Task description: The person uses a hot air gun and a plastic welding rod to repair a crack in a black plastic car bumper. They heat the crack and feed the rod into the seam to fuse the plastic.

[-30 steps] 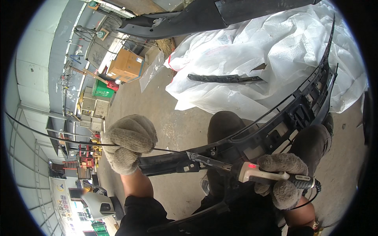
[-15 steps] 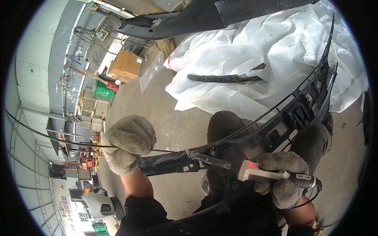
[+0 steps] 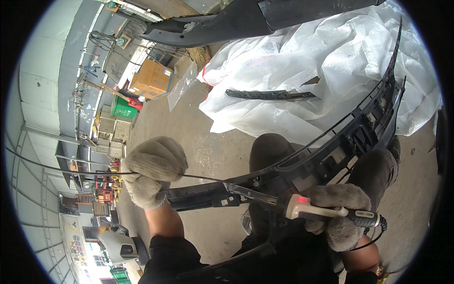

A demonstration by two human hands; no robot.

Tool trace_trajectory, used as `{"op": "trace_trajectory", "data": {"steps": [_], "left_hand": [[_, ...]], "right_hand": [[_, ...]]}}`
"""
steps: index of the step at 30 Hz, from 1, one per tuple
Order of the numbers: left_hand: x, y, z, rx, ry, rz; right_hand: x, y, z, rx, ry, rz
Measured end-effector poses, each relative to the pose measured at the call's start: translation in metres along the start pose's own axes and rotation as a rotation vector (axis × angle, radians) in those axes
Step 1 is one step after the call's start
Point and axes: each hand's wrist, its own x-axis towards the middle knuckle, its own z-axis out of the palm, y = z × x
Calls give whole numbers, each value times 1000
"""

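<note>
A long, curved black plastic car bumper part (image 3: 288, 176) lies across my knees, reaching up to the far right. My left hand (image 3: 153, 170), in a grey-brown knit glove, is closed around a thin black plastic rod (image 3: 85, 173) near the part's left end. One end of the rod sticks out leftward; the other meets the bumper part beside the iron's tip. In my gloved right hand (image 3: 340, 215) is a plastic-welding iron (image 3: 307, 208) with a cream and black handle, a lit red light and a cord. Its flat metal tip (image 3: 236, 190) touches or nearly touches the part.
White bubble wrap (image 3: 279, 66) covers the floor ahead, with a narrow black strip (image 3: 269, 95) on it. Beyond stands a larger black panel (image 3: 222, 28). Off to the left are a cardboard box (image 3: 151, 79), a green bin (image 3: 124, 108) and several drawer boxes (image 3: 113, 130).
The rod's free left end has dipped, and my left hand has tilted very slightly with it. My right hand and the iron have hardly moved.
</note>
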Motion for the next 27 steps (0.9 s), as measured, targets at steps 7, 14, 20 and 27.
{"op": "trace_trajectory", "data": {"steps": [7, 14, 20, 27], "left_hand": [[-15, -8, -9, -172, 404, -33], [-45, -57, -7, -427, 813, -279], [-82, -122, 49, -663, 796, -511], [-74, -134, 99, -838, 757, -576]], "right_hand": [[5, -1, 5, -69, -4, -81], [11, -7, 8, -196, -36, -73], [2, -1, 4, 80, -57, 7], [0, 3, -6, -467, -79, -134]]}}
